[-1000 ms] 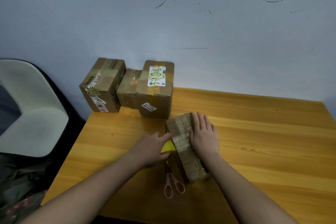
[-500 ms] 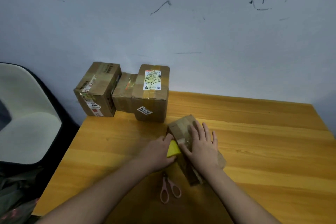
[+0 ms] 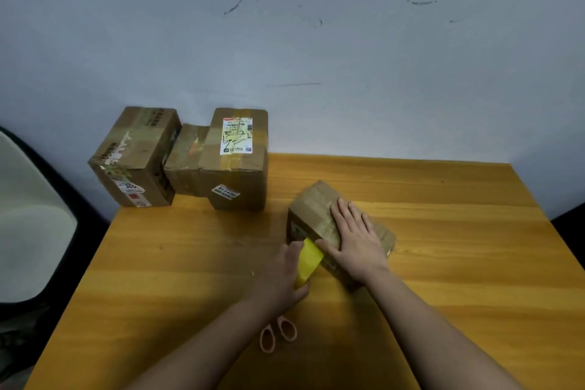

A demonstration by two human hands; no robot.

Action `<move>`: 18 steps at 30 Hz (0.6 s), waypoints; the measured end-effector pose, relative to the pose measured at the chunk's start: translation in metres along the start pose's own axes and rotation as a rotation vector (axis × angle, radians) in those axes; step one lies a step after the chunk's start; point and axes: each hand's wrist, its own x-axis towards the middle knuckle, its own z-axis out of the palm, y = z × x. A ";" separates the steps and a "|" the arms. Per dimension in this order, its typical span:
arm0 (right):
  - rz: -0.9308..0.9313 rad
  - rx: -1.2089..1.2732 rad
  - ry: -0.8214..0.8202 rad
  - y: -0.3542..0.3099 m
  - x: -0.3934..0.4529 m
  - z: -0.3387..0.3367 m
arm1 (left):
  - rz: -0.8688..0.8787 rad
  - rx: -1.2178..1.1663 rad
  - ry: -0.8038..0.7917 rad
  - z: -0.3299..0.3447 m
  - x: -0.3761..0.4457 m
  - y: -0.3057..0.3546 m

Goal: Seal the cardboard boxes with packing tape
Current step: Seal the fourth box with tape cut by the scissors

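Note:
A small cardboard box (image 3: 311,203) lies at an angle in the middle of the wooden table (image 3: 443,263). My right hand (image 3: 356,239) presses flat on its top, fingers straight. My left hand (image 3: 285,275) grips a yellow tape roll (image 3: 308,260) held against the box's near left side. Pink-handled scissors (image 3: 278,332) lie on the table under my left forearm, their blades hidden by the hand.
Three taped cardboard boxes stand at the table's back left corner: one at the far left (image 3: 136,158), a low one (image 3: 186,161) in the middle and one with a white label (image 3: 237,158). A pale chair (image 3: 31,225) stands left of the table. A wall rises behind.
The box has turned a little and my right hand has slid along its top toward its near end. My left hand with the yellow roll has stayed against the box's side.

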 end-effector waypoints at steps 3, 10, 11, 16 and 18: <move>0.002 -0.011 0.017 -0.001 -0.001 0.002 | -0.075 -0.038 -0.022 0.008 0.003 -0.001; -0.007 -0.025 0.021 -0.007 -0.002 -0.002 | -0.178 -0.108 -0.093 0.016 0.023 0.011; -0.007 -0.033 0.019 -0.008 -0.002 -0.003 | -0.188 -0.103 -0.099 0.017 0.025 0.012; -0.013 -0.036 0.022 -0.009 -0.002 -0.002 | -0.206 -0.106 -0.119 0.018 0.027 0.009; -0.014 -0.046 0.011 -0.008 -0.002 -0.001 | -0.198 -0.110 -0.122 0.018 0.027 0.008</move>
